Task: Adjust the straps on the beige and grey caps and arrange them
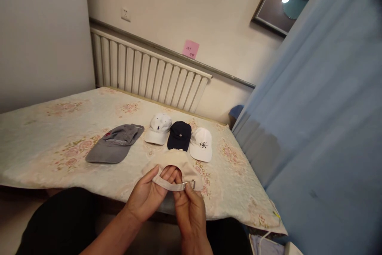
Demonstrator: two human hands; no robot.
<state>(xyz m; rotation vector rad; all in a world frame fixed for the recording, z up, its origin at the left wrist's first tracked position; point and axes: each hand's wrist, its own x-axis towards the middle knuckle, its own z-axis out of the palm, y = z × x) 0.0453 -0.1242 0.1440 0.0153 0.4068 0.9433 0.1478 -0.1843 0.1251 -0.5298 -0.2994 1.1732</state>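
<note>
A beige baseball cap (183, 161) is held up in front of me, its back opening and buckled strap facing me. My left hand (149, 195) grips the cap's left side, thumb outside and fingers reaching into the opening. With thumb and fingers, my right hand (189, 205) pinches the strap near the metal buckle. Beyond the cap, a white cap (159, 127) with a small dark logo, a black cap (179, 135) and a white cap with CK lettering (201, 143) sit in a row. A grey cap (116, 143) lies apart on the left.
The caps rest on a bed with a floral cover (98, 108). A white radiator (143, 68) runs along the wall behind it. Blue curtains (319, 108) hang at the right, and a pink note (190, 49) is on the wall. A white cable (264, 237) is at the lower right.
</note>
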